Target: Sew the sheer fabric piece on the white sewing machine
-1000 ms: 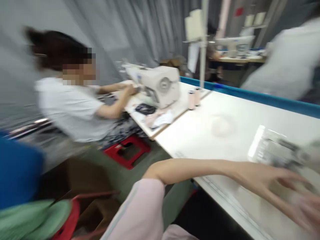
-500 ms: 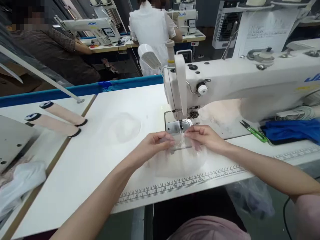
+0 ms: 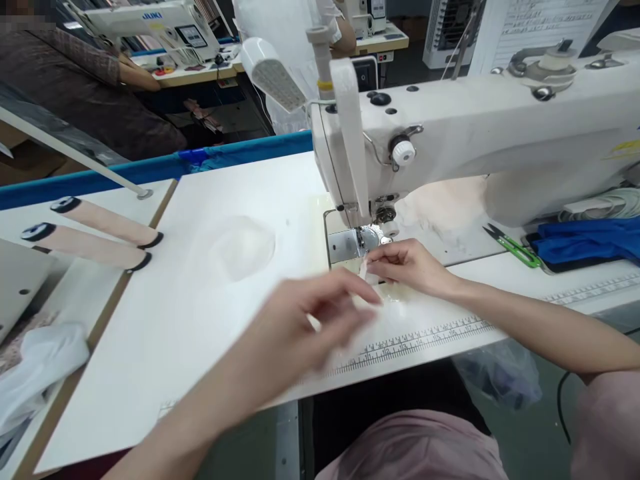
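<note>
A white industrial sewing machine (image 3: 475, 133) stands on a white table (image 3: 210, 320). My right hand (image 3: 405, 267) pinches a small sheer white piece (image 3: 367, 270) just in front of the needle plate (image 3: 350, 243). My left hand (image 3: 320, 320) hovers blurred over the table's front edge, fingers spread, holding nothing I can make out. A pale sheer cup-shaped piece (image 3: 243, 247) lies on the table to the left of the machine.
Green thread snips (image 3: 513, 245) and blue fabric (image 3: 590, 243) lie right of the machine. Two pink thread cones (image 3: 95, 233) lie on the adjoining left table beside white cloth (image 3: 40, 363). A lamp head (image 3: 273, 73) hangs over the machine. Other people sit at machines behind.
The view swung from the left neighbour to my own machine. Both hands held the sheer piece at the needle; now my left hand has let go and pulled back toward me.
</note>
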Demonstrator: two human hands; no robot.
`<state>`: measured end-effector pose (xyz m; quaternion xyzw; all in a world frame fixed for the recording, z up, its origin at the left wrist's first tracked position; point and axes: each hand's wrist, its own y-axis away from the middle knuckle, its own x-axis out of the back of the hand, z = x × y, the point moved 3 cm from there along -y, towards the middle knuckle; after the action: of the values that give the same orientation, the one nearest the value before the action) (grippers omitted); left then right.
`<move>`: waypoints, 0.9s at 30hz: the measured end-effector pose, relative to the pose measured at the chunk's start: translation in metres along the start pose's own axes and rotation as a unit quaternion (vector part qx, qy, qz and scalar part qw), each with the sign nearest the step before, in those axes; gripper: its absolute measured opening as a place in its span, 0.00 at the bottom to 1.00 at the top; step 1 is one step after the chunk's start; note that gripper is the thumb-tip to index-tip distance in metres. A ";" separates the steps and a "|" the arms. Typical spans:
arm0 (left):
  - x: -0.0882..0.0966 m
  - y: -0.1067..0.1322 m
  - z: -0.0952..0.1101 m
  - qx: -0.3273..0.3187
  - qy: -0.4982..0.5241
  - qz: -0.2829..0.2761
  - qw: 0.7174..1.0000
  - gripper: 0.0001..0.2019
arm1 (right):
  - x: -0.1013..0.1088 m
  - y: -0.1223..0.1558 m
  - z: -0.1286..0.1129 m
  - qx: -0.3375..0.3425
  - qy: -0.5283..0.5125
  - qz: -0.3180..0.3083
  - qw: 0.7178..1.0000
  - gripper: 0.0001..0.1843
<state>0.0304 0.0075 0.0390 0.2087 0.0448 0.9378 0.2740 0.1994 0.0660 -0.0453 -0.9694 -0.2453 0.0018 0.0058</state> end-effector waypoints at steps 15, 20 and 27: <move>0.008 -0.043 -0.046 0.033 -0.040 0.030 0.998 0.24 | -0.004 -0.002 -0.002 -0.119 -0.236 -0.130 0.955 0.15; 0.007 -0.037 -0.042 0.054 0.005 0.100 0.994 0.20 | 0.001 -0.002 0.002 -0.094 -0.189 -0.081 0.974 0.20; 0.021 -0.031 -0.057 0.079 0.060 0.129 0.987 0.18 | 0.006 -0.004 0.005 -0.067 -0.141 -0.084 0.984 0.21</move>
<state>0.0060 0.0472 -0.0113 0.1772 0.1081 0.9696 0.1296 0.2031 0.0726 -0.0504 -0.9336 -0.3237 0.1212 -0.0939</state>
